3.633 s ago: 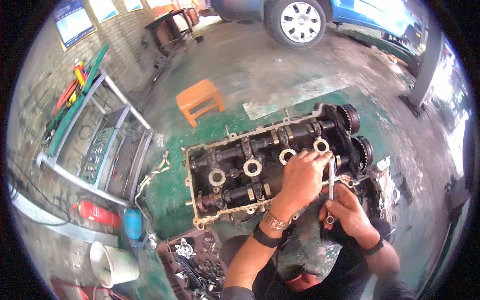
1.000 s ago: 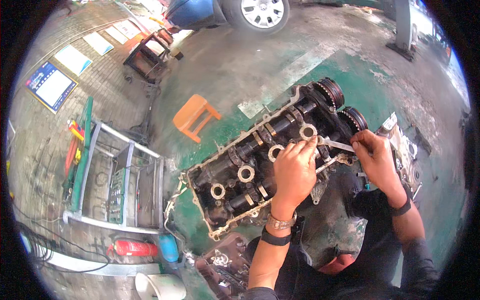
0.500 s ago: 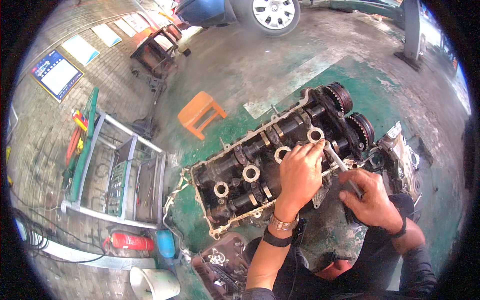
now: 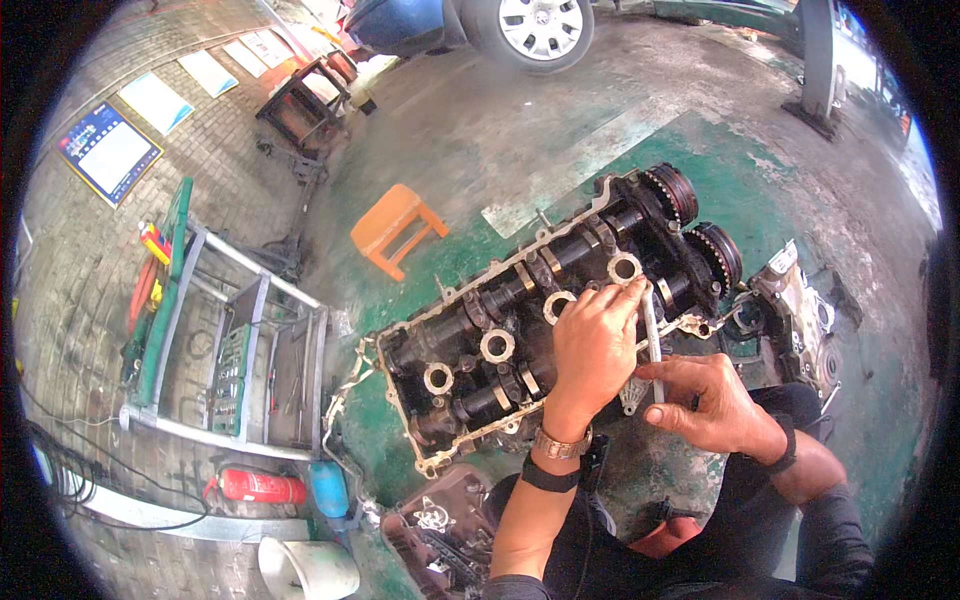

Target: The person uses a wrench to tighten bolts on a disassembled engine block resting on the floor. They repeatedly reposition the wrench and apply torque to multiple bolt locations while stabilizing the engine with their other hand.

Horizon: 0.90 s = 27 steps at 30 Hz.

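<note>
With twelve taken at the top of the view, a long, slim silver metal wrench [image 4: 653,325] is held by the right hand [image 4: 708,400], its lower part pinched between thumb and bent forefinger. From that hand the wrench's middle is found at eleven o'clock, and its long axis is pointed almost straight to twelve, across the pale, jagged near rim of a dark, oily engine cylinder head [image 4: 530,332]. The cylinder head's own length is laid from eight o'clock to two, so the two axes are crossed at a clear slant. The left hand [image 4: 597,345] is placed palm down over the cylinder head, its fingers held close together; the wrench's upper end is just beside their tips, at one o'clock from that hand. Whether anything is gripped beneath those fingers cannot be told. A pale, round metal tube mouth [image 4: 613,270] is seen just beyond the fingertips.
</note>
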Motion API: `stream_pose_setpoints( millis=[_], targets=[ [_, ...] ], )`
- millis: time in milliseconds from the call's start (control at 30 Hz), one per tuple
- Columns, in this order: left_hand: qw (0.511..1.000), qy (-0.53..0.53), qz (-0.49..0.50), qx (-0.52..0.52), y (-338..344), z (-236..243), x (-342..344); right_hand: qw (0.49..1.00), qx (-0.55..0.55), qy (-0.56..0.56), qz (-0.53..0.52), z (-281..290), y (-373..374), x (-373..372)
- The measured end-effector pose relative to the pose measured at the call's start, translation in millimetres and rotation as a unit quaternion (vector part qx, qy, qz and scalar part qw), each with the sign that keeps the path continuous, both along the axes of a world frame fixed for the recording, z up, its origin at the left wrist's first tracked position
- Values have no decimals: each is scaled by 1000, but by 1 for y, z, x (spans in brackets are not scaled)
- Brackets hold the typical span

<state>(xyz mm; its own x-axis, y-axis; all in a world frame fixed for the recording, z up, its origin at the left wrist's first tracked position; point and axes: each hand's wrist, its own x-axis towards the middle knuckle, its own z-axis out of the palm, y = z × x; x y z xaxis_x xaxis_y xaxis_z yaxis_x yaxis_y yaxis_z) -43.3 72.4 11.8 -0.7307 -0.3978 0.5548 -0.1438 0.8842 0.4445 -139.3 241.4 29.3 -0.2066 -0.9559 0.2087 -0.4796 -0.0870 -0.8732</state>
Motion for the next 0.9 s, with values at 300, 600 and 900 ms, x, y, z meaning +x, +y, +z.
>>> stream_pose_setpoints(
  millis=[300, 600, 900],
  targets=[
    [1000, 10, 12, -8, -1, 0, 1, 998, 0, -47, -35, -1, 11, -18],
    [1000, 2, 22, 4, 2, 0, 1, 981, 21, -94, -166, -1, 22, -62],
    [1000, -1, 12, -8, 0, -1, -1, 980, 20, -175, -95, -1, 22, -72]
  ],
)
